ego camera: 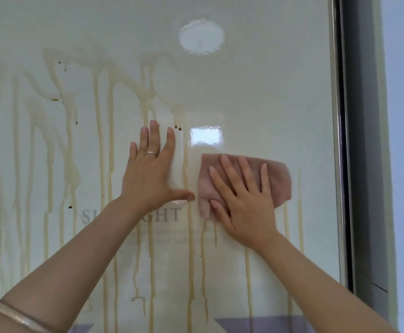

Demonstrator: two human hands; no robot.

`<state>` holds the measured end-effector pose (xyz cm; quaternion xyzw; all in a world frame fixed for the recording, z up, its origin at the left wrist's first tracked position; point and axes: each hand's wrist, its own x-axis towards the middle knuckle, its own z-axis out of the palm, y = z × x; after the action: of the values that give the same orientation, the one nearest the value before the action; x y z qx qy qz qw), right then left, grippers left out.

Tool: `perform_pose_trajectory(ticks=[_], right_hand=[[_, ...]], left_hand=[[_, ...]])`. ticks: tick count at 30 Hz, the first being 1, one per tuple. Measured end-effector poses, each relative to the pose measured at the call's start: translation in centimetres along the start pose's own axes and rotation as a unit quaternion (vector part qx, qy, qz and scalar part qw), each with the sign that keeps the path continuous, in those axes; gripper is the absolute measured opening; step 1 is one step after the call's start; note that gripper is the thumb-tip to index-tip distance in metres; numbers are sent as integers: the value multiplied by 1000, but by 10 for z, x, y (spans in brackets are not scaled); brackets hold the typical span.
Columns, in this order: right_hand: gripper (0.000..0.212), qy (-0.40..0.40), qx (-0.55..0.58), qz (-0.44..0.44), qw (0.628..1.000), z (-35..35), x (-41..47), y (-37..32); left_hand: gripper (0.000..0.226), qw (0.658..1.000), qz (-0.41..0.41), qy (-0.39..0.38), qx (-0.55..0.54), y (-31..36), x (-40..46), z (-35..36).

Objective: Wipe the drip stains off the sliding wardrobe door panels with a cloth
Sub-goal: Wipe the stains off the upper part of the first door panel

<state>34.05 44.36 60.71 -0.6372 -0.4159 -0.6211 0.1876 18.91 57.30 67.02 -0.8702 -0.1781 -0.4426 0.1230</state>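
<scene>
Bright, soft blur, glare patches on panel

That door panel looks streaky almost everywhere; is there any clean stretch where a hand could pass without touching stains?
Yes: the door panel is bare above the pink cloth, from the two bright reflections across to the metal frame. It is crowded left of the left hand and below both hands, where the drip stains run down. The right hand presses the cloth flat.

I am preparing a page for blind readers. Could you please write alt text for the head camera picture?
A person's right hand presses a pink cloth flat against a glossy cream wardrobe door, while the left hand, wearing a ring, rests open on the door beside it. Brown drip stains run down most of the door, thickest on the left.
</scene>
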Motion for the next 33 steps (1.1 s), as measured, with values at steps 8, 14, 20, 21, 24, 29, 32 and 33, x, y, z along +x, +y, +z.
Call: perform_pose_trajectory(ticks=[8,14,20,21,24,29,32,33], right_hand=[[55,119,-43,127,984,16,39,2],[51,44,-9,-66,997,15,-13,-13],[56,120,-49,117,985,16,34,-2],[56,105,-40,93,989,21,22,-19],[53,46,-18,-28,998,19,-25,-33],[54,80,-73,99,989,13,11,18],[54,117,-59,150,980,22,11,-17],[54,98,-43,104,989,26,-4,-35]], left_hand=[[134,1000,9,9,-5,-4,1,4],[128,999,15,19,-27,-5,-1,2],[134,999,16,23,-18,-8,0,7],[132,999,18,27,-26,-8,-1,7],[126,999,24,26,-42,-6,-2,5],[134,999,11,16,-36,-11,-14,5],[133,999,10,-1,-52,-8,-39,19],[132,998,20,-2,-57,-6,-46,25]])
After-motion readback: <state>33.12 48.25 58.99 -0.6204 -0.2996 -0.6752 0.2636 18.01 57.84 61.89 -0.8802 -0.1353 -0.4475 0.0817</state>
